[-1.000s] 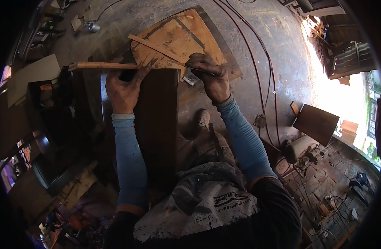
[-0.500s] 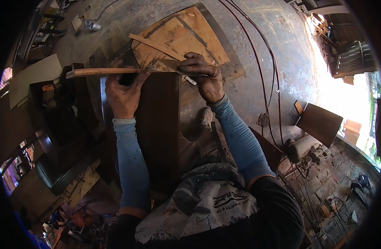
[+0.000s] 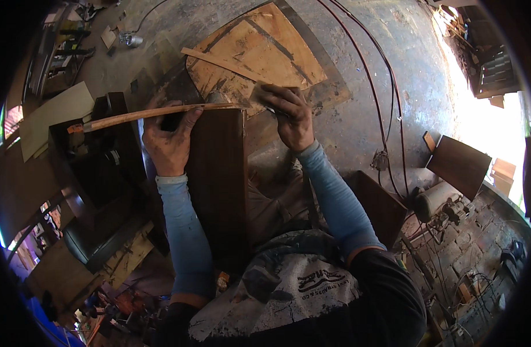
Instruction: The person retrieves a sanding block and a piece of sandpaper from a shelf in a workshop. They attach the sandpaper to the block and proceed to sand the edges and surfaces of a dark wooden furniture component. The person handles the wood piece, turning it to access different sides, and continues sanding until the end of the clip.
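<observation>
My left hand (image 3: 168, 141) is closed on a long thin wooden strip (image 3: 124, 120), thumb on the near side and fingers behind it. The strip lies across the far end of a dark brown wooden panel (image 3: 219, 173), which stretches toward my body; its left end sticks out past the panel. To the right of the strip's end, my right hand (image 3: 294, 118) grips a flat brown piece that looks like sandpaper (image 3: 258, 99), smeared by motion. Right now that piece is apart from the strip.
Plywood boards (image 3: 242, 43) with a loose slat (image 3: 222, 65) lie on the floor ahead. Dark hoses (image 3: 387, 92) run along the floor at right, near a tank-shaped machine (image 3: 433, 203) and a brown panel (image 3: 459, 166). A dark open cabinet (image 3: 98, 168) stands at left.
My right hand has moved right, taking the brown piece off the strip's end. The strip's left end has dropped slightly toward me, and its right end now shows. The view has shifted a little.
</observation>
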`<state>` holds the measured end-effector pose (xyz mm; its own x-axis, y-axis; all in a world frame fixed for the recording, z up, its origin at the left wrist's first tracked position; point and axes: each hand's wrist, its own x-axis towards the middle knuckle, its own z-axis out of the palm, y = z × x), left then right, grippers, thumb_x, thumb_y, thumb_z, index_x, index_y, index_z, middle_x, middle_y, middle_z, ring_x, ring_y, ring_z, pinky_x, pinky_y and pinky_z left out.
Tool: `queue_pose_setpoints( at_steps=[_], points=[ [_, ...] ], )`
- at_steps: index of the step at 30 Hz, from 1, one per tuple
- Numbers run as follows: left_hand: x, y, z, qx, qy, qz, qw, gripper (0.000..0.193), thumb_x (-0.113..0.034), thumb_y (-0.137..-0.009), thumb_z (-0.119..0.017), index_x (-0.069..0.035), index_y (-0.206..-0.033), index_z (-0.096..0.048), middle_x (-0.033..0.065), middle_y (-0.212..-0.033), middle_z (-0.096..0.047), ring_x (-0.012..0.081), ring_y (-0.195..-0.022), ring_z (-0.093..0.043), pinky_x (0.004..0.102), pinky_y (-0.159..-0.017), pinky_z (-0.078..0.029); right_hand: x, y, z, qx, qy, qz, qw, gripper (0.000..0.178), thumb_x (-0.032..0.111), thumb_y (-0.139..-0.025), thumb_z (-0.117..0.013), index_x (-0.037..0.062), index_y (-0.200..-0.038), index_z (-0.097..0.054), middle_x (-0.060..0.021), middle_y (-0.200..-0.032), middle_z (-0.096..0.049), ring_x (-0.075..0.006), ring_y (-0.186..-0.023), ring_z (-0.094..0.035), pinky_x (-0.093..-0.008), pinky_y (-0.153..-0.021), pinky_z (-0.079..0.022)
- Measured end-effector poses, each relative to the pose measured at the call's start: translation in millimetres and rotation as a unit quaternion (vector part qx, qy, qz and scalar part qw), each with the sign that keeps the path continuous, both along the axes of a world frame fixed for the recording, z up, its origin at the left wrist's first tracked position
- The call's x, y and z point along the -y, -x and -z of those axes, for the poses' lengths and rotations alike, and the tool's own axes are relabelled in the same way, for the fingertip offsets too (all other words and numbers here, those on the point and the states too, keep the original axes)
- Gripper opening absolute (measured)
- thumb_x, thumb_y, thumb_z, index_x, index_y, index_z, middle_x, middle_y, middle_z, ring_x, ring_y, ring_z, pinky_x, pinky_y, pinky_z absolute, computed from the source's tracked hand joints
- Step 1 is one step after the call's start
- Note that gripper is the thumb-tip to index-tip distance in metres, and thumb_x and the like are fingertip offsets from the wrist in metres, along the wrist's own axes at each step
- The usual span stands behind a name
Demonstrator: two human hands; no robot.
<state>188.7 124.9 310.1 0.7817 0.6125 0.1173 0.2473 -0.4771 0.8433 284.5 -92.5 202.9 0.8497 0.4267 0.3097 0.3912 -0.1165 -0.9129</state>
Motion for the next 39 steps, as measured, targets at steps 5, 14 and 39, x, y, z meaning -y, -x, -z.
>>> queue_pose_setpoints(
  at_steps=[5,14,39],
  points=[
    [-1.6,-4.4,-1.0,-0.024,-0.058,0.01,0.998,0.071,-0.026,-0.073,-0.09,0.002,-0.128,-0.053,0.0109,-0.099,-0.07,0.0181,-0.097,-0.065,0.0315,-0.088,-0.053,1.8,25.0,-42.1,0.027,0.0,0.024,0.999,0.063,-0.012,-0.07,-0.061,0.0106,-0.129,-0.063,-0.0125,-0.119,-0.059,-0.0326,-0.102,-0.056,-0.0423,-0.088,-0.048],
    [0.2,-6.2,0.2,-0.024,-0.044,0.008,0.999,0.073,-0.026,-0.071,-0.092,0.0,-0.126,-0.054,0.0112,-0.1,-0.069,0.0183,-0.099,-0.063,0.0342,-0.091,-0.051,16.2,40.6,-53.1,0.089,0.04,0.004,0.995,0.066,0.004,-0.061,-0.074,0.0121,-0.127,-0.065,-0.0076,-0.117,-0.057,-0.0294,-0.092,-0.05,-0.0434,-0.082,-0.043],
    [1.4,-3.2,6.8,-0.002,-0.008,0.014,1.0,0.071,-0.025,-0.072,-0.091,0.002,-0.126,-0.055,0.0125,-0.103,-0.069,0.019,-0.099,-0.063,0.0321,-0.092,-0.051,3.6,50.2,-41.6,0.107,-0.015,0.032,0.994,0.07,0.002,-0.059,-0.072,0.0108,-0.128,-0.064,-0.0096,-0.118,-0.057,-0.0305,-0.1,-0.051,-0.0411,-0.086,-0.046]
  ],
)
